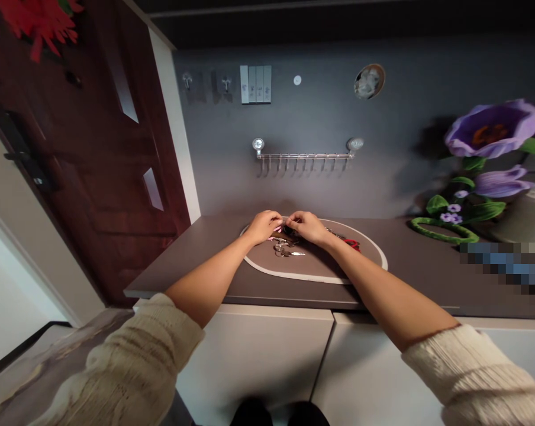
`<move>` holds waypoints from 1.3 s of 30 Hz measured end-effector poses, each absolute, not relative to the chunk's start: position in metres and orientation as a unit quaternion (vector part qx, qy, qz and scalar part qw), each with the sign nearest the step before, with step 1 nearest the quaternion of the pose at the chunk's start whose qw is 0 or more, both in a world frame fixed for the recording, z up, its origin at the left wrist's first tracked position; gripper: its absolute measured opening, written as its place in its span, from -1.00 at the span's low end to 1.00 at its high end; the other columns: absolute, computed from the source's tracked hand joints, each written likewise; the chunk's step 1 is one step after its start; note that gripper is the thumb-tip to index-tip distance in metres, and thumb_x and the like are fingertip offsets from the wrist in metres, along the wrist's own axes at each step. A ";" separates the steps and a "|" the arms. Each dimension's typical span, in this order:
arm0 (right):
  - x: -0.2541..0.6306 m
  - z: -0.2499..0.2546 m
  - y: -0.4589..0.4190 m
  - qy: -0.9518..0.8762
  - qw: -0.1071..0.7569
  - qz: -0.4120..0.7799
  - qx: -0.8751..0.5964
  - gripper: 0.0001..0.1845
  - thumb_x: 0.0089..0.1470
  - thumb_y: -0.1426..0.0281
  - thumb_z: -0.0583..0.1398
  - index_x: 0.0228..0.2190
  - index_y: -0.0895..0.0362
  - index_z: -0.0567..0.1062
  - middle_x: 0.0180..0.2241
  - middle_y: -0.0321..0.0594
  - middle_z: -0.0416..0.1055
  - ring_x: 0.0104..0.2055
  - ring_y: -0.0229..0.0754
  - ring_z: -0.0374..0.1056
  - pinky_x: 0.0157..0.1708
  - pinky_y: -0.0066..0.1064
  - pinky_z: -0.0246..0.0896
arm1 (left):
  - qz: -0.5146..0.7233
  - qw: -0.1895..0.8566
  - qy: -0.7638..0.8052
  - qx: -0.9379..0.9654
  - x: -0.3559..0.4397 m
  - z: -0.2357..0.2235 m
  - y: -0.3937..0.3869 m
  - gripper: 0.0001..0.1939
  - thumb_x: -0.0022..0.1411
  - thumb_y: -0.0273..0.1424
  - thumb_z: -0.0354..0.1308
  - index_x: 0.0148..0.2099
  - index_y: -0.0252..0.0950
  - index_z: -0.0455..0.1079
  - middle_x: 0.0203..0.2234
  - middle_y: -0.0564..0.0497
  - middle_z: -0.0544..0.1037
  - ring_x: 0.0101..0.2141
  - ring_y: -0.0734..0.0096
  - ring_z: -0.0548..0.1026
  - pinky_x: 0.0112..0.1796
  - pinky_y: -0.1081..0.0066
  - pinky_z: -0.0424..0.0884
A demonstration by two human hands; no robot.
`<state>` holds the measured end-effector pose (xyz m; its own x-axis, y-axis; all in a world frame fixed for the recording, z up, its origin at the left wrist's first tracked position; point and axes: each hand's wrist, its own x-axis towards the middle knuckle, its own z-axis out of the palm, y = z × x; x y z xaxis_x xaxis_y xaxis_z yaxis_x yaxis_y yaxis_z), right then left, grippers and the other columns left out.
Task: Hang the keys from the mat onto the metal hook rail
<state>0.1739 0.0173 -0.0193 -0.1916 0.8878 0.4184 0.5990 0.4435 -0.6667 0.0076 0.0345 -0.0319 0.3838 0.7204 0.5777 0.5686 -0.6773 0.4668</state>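
Both my hands meet over an oval brown tray (365,251) with a white rim, on a dark cabinet top (196,254). My left hand (264,226) and my right hand (307,226) have their fingers pinched together around a small dark key fob (289,230) between them. A bunch of silver keys (287,251) hangs down from it onto the tray. A red-handled item (351,242) lies on the tray just behind my right wrist.
A chrome hook rail (305,155) is fixed to the grey wall above the tray, with light switches (255,84) higher up. A dark red door (85,148) stands at the left. Purple artificial flowers (489,154) sit at the right. White cabinet doors (267,355) are below.
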 end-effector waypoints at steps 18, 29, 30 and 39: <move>0.166 -0.018 0.016 -0.677 0.518 0.355 -0.384 -0.70 -0.13 0.18 0.18 -0.45 0.15 0.28 -0.68 -0.44 0.14 -0.66 -0.44 0.02 -0.70 -0.57 -0.09 | 0.478 0.140 0.393 0.773 0.016 -0.025 0.029 -0.85 0.11 -0.42 -0.04 -0.41 -0.33 0.32 -0.51 0.05 0.41 -0.45 0.49 0.31 -0.35 0.48 0.22; 0.166 -0.017 0.017 -0.688 0.521 0.320 -0.391 -0.68 -0.16 0.16 0.17 -0.47 0.16 0.31 -0.64 -0.40 0.18 -0.63 -0.40 0.07 -0.63 -0.53 -0.02 | 0.477 0.069 0.406 0.777 0.019 -0.025 0.026 -0.82 0.14 -0.41 -0.07 -0.40 -0.31 0.34 -0.45 0.01 0.44 -0.37 0.43 0.33 -0.30 0.43 0.24; 0.165 -0.016 0.017 -0.691 0.522 0.301 -0.401 -0.70 -0.15 0.17 0.16 -0.48 0.16 0.32 -0.63 -0.38 0.19 -0.61 -0.38 0.09 -0.61 -0.51 0.01 | 0.476 0.057 0.405 0.778 0.018 -0.024 0.026 -0.82 0.14 -0.41 -0.07 -0.40 -0.30 0.34 -0.44 0.00 0.44 -0.37 0.42 0.34 -0.29 0.42 0.24; 0.149 0.008 0.023 -0.725 0.517 0.153 -0.428 -0.82 -0.12 0.27 0.12 -0.52 0.15 0.37 -0.50 -0.27 0.34 -0.44 -0.26 0.20 -0.34 -0.40 0.09 | 0.488 -0.060 0.436 0.754 -0.008 -0.013 0.029 -0.73 0.24 -0.35 -0.16 -0.30 -0.28 0.36 -0.37 -0.06 0.46 -0.30 0.37 0.37 -0.26 0.41 0.23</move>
